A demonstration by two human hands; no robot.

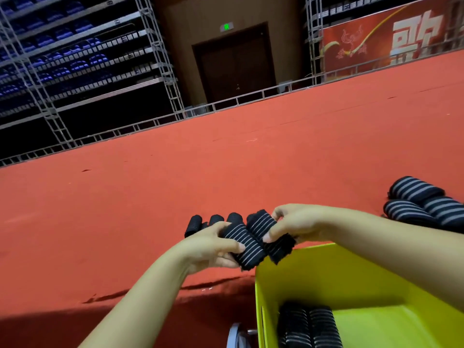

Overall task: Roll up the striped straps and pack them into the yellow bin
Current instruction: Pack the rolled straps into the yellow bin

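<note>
Rolling step in hand, probably: striped strap (253, 243) at frame centre, gripped between left hand (213, 247) and right hand (293, 226), fingers curled around both ends. Held just above far corner of yellow bin (351, 280) at lower right (two rolls already inside). Next: tighten roll, lower into bin.

Dim hall, bright red floor (226, 172); wide-angle tilt, edges bent, slight softness.
</note>
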